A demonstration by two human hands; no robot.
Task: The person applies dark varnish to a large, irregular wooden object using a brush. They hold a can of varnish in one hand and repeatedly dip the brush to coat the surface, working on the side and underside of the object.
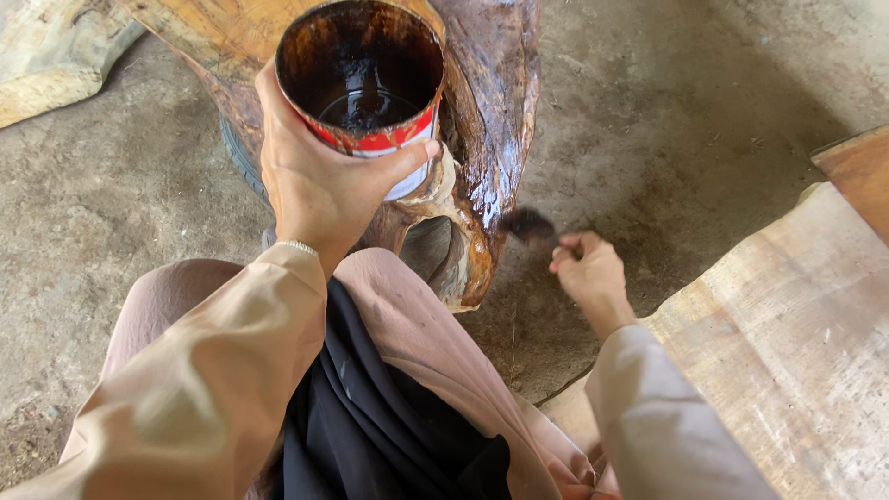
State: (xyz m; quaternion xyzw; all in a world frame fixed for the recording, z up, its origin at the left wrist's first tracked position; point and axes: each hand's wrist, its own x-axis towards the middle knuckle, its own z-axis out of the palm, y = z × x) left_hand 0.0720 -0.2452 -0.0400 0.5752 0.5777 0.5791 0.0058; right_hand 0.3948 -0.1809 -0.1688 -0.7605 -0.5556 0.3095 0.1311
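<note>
Fingers [407,162] of the left hand [315,181] wrap the varnish can [363,79]; right hand [591,273] grips a brush [530,225] against the glossy wood [491,111].

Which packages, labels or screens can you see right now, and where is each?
Can: held up in the left hand, above the glossy carved wood piece; round, open-topped tin, inside coated dark brown, with a red and white label band around its outside.
No signs or screens in view.

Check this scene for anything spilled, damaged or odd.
Nothing stands out. The left hand holds the can upright, its dark liquid inside; the right hand holds a brush beside the glossy wood.
</note>
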